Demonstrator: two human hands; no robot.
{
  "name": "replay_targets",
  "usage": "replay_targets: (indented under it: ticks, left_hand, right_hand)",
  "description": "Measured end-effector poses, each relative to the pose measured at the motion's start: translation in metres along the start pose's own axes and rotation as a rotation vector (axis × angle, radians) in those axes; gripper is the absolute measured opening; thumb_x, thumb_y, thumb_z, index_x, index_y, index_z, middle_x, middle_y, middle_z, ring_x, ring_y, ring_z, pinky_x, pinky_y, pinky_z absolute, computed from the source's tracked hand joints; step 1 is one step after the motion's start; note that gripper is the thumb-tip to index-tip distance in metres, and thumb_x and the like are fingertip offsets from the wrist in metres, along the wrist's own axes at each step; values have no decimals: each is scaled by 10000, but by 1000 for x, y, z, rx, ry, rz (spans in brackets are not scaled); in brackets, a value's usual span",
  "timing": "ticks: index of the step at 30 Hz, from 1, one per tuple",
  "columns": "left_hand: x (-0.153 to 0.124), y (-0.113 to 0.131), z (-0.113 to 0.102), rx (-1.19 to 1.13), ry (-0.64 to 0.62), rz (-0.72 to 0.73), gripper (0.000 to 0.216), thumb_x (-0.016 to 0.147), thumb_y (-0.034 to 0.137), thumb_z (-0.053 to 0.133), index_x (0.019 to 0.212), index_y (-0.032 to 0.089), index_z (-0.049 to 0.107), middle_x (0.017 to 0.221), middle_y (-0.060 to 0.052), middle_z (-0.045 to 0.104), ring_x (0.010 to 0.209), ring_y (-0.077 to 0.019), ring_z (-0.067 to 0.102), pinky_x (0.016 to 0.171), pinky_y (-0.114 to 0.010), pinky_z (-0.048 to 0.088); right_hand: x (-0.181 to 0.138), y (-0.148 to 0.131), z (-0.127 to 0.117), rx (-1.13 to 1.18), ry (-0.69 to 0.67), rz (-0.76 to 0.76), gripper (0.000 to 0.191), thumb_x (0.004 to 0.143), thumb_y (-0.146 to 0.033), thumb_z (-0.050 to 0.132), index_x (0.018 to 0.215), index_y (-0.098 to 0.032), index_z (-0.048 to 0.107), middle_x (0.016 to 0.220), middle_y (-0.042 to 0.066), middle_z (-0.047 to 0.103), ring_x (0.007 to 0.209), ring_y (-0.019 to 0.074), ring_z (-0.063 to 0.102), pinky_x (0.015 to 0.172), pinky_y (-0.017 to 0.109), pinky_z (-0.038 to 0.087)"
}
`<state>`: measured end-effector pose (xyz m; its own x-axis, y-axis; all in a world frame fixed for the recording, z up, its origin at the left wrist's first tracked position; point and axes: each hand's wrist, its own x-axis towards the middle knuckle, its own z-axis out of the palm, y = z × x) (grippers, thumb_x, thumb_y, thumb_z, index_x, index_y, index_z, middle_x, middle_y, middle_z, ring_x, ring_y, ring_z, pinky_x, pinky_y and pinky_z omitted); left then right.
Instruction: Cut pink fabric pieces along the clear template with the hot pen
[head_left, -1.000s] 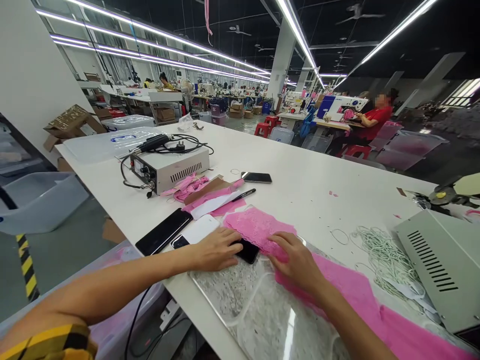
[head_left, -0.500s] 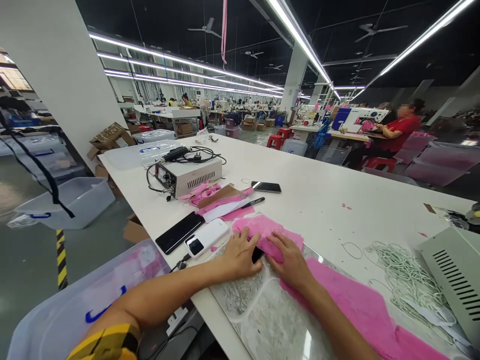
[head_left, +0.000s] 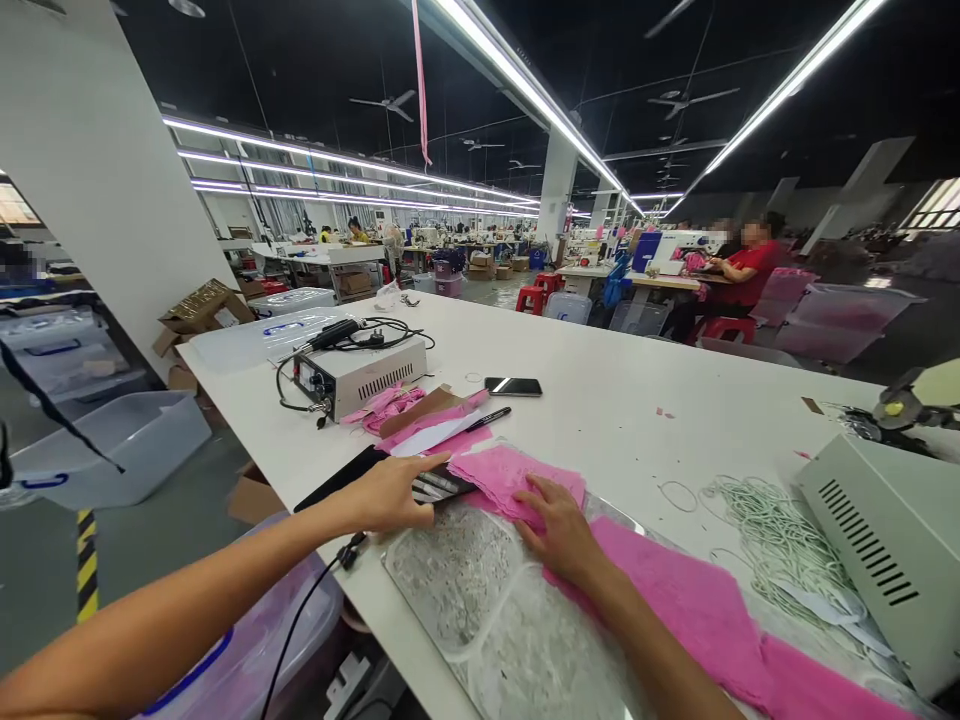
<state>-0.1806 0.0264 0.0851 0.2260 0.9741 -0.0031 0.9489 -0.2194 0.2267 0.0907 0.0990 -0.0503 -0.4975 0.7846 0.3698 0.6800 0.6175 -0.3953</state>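
My left hand (head_left: 394,492) is closed on a dark, glossy flat thing (head_left: 444,484), thumb below it and index finger along its upper edge. Ceiling lights mirror in its surface; it may be a phone, though I cannot tell. My right hand (head_left: 556,525) rests with fingers apart on a stack of pink fabric pieces (head_left: 517,475). Under the stack lies a scuffed clear plate (head_left: 450,570). More pink fabric (head_left: 675,590) stretches away beneath my right forearm. A black phone-like slab (head_left: 337,478) is partly covered by my left hand.
Behind the fabric lie a black pen (head_left: 489,418), a phone (head_left: 513,387) and a grey box with cables (head_left: 382,375). Pale green cord (head_left: 772,550) is heaped beside a green-grey machine (head_left: 877,560) at right. A plastic bin (head_left: 120,450) stands at left. A co-worker (head_left: 754,265) sits far right.
My left hand has moved left off the pink stack, with the dark glossy thing now showing in it. The white device is now hidden. My right hand stays on the fabric; the view has shifted right.
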Motion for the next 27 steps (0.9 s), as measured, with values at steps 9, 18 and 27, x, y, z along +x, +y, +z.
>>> replay_targets:
  ticks: [9, 18, 27]
  left_hand:
    - [9, -8, -64, -134, -132, -16, 282, 760, 277, 571, 925, 216, 792, 748, 16, 729, 631, -121, 576, 591, -182, 407]
    - [30, 24, -47, -73, 175, 26, 388, 792, 249, 606, 1160, 273, 725, 1181, -12, 704, 1081, -223, 639, 944, -284, 482]
    - [12, 34, 86, -99, 147, -40, 582, 809, 206, 616, 1387, 235, 552, 1498, -124, 430, 1368, -345, 427, 1140, -491, 354]
  right_hand:
    - [3, -6, -7, 7, -59, 38, 357, 822, -282, 613, 1170, -236, 681, 1401, 122, 547, 1306, 316, 491, 1104, 556, 370]
    - [6, -12, -20, 17, -122, 39, 402, 788, -250, 642, 1187, -201, 671, 1424, 144, 525, 1330, 312, 482, 1116, 532, 377]
    - [-49, -8, -92, 57, -47, 169, 385, 852, -299, 546, 1217, -233, 651, 1292, 90, 635, 1230, 248, 573, 1079, 457, 450]
